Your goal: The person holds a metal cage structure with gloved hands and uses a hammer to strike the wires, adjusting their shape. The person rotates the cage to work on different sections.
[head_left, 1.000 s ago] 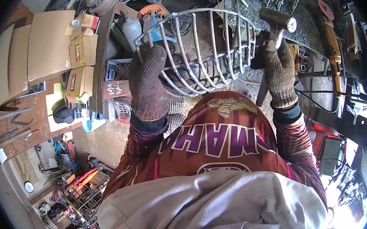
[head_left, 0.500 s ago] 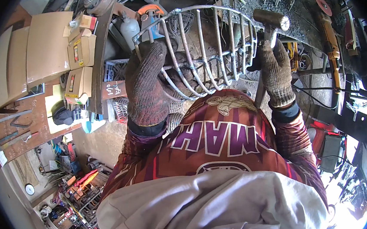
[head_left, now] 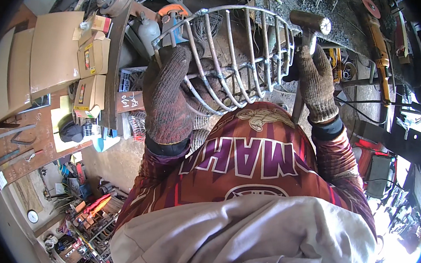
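Note:
My gloved left hand [head_left: 168,101] is closed around the left end of a round-ribbed metal basket frame [head_left: 220,76]. The frame is tilted up before my chest, its bent rods showing bluish weld marks at the joints. Some of my left fingers show behind the rods. In my gloved right hand [head_left: 318,85] is a hammer [head_left: 308,22], gripped just under its heavy head, with the handle running down toward me. The hammer head is beside the frame's right end; whether my right fingers also touch the frame is hidden.
A dark, gritty metal bench [head_left: 349,36] lies ahead on the right, with a long yellow tool [head_left: 382,58] at its side. To the left are cardboard boxes [head_left: 56,52], a grey gas bottle [head_left: 149,31] and a brown board [head_left: 26,142]. Cables hang at the right.
Almost nothing differs. The frame and the hammer are in nearly the same place, both still in my hands, and the view has shifted very slightly.

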Demonstrator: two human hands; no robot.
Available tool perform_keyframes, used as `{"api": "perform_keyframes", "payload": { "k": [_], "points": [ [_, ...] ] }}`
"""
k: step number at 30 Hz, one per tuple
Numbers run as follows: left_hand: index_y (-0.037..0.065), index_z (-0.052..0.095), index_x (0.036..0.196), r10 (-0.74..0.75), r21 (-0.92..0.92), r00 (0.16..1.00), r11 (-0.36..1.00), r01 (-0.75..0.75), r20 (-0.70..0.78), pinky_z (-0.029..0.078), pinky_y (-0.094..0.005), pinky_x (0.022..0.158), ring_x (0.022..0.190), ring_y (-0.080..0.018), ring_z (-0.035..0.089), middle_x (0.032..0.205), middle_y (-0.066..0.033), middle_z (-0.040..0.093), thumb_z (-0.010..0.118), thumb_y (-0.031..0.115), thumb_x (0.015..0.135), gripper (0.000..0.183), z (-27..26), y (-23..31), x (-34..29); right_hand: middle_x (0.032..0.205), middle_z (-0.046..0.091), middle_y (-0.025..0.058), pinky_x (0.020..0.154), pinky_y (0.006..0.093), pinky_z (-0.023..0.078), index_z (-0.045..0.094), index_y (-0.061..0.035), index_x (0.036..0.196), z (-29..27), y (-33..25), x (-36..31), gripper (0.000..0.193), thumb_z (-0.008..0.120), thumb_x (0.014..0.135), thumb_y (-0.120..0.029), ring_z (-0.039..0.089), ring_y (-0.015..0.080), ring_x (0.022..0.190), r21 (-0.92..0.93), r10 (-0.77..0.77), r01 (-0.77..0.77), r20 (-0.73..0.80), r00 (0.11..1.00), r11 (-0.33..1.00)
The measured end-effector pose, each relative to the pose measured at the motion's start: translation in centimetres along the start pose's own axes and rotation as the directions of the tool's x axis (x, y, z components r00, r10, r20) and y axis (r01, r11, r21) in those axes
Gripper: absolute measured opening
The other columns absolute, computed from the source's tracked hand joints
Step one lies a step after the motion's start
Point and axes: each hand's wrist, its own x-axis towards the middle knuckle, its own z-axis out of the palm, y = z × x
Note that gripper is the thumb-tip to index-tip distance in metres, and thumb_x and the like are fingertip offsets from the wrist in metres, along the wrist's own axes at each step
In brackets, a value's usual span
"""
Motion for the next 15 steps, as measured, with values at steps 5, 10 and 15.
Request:
{"api": "perform_keyframes", "payload": {
  "k": [5, 10, 15],
  "points": [
    [0.001, 0.059, 0.109, -0.112, -0.146, 0.993, 0.984, 0.107, -0.026, 0.056, -0.0305, 0.07, 0.091, -0.0185, 0.063, 0.099, -0.0102, 0.061, 0.065, 0.02, 0.089, 0.028, 0.2, 0.4, -0.2, 0.074, 0.06, 0.0023, 0.055, 0.0254, 0.048, 0.057, -0.0015, 0.108, 0.1, -0.2, -0.2, 0.032, 0.057, 0.097, -0.031, 0.058, 0.0099, 0.063, -0.002, -0.007, 0.007, -0.048, 0.999, 1.0],
    [0.0, 0.06, 0.101, -0.014, 0.177, 0.999, 0.984, 0.02, -0.036, 0.055, -0.0287, 0.061, 0.077, -0.0158, 0.065, 0.09, -0.0081, 0.064, 0.07, 0.023, 0.085, 0.03, -0.1, -0.2, 0.4, 0.078, 0.064, 0.0047, 0.064, 0.0268, 0.05, 0.057, -0.0008, 0.11, -0.6, 0.0, -0.1, 0.034, 0.055, 0.098, -0.032, 0.062, 0.0115, 0.071, -0.063, -0.101, 0.097, -0.068, 0.993, 0.993],
    [0.0, 0.061, 0.093, -0.022, 0.11, 1.0, 0.994, 0.023, -0.004, 0.054, -0.0274, 0.057, 0.067, -0.0147, 0.065, 0.081, -0.0071, 0.065, 0.069, 0.018, 0.084, 0.022, 0.3, -1.1, 0.2, 0.087, 0.068, 0.0079, 0.071, 0.0276, 0.05, 0.056, 0.0007, 0.115, -0.3, -1.8, 0.5, 0.034, 0.052, 0.098, -0.029, 0.063, 0.0132, 0.075, -0.306, -0.516, 0.476, -0.063, 0.854, 0.825]
  ]
}}
